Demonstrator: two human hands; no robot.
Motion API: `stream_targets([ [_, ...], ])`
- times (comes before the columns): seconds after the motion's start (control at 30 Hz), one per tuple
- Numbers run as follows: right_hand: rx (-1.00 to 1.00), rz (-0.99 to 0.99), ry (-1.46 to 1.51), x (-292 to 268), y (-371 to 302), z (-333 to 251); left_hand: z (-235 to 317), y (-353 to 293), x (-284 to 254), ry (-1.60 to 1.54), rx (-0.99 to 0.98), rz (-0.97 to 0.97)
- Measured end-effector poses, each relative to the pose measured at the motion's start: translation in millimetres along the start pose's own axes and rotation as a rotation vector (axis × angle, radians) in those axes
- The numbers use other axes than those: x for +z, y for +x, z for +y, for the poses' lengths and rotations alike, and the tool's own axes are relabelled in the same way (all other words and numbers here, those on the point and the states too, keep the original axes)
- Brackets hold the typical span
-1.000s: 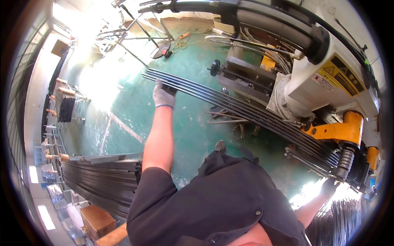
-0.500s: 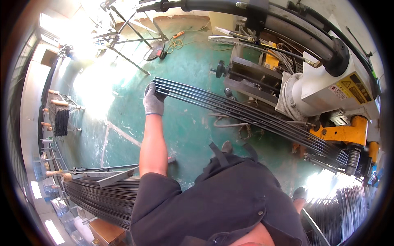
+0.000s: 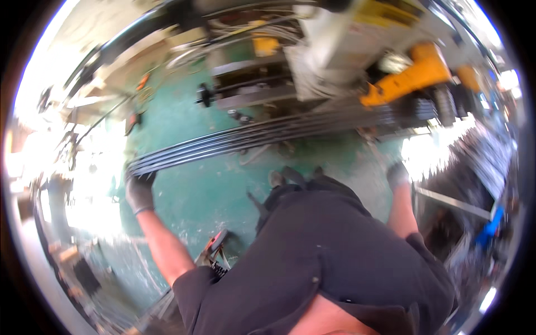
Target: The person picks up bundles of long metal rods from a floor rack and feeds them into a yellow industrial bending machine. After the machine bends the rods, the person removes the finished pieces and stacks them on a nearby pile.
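A row of several long dark metal rods (image 3: 223, 144) stretches across the view, from the left to the machine at the right. My left hand (image 3: 139, 192), in a grey glove, is closed around their left ends. Their right ends lie beneath the orange arm (image 3: 407, 81) of the machine, blurred there. My right hand (image 3: 398, 174), also gloved, hangs at my right side, apart from these rods. Motion smears its fingers, and I cannot make out whether it holds anything. It is nearest to a bundle of thin rods (image 3: 480, 159) at the right.
The large grey-white machine body (image 3: 346, 50) stands ahead, with a dark steel frame (image 3: 254, 97) on its left side. A pale bar (image 3: 455, 202) runs beside the bundle at the right. Below me is green floor (image 3: 190, 195), with a red-topped object (image 3: 216, 241) near my left elbow.
My view has turned right, so the machine appears further left. My left hand still grips the rod ends, now lower and further left in view. More of my right arm shows.
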State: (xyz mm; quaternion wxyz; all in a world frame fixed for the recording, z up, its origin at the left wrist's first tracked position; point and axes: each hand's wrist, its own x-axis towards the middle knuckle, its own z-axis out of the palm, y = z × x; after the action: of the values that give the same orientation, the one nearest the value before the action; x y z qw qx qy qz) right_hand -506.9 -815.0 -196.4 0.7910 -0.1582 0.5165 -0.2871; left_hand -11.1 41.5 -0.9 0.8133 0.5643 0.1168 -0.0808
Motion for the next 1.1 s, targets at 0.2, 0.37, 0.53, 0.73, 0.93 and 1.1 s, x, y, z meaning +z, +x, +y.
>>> stream_targets([
  [0.2,0.017,0.096,-0.369,48,-44,2,-6,12,8,-0.209,0.009,-0.129],
  [0.37,0.026,0.183,-0.452,68,-52,-25,-46,-18,97,-0.410,0.106,0.405],
  [0.53,0.157,0.074,-0.395,-64,68,-69,-191,-45,170,-0.401,-0.173,0.337],
  [0.73,0.198,0.255,-0.586,-52,132,-173,-415,-93,327,-0.296,-0.453,0.219],
  [0.93,0.128,0.187,-0.749,-46,180,-244,-506,-179,518,-0.243,-0.738,0.066],
  [1.1,0.142,0.127,-0.744,-34,157,-252,-490,-180,557,-0.207,-0.741,-0.039],
])
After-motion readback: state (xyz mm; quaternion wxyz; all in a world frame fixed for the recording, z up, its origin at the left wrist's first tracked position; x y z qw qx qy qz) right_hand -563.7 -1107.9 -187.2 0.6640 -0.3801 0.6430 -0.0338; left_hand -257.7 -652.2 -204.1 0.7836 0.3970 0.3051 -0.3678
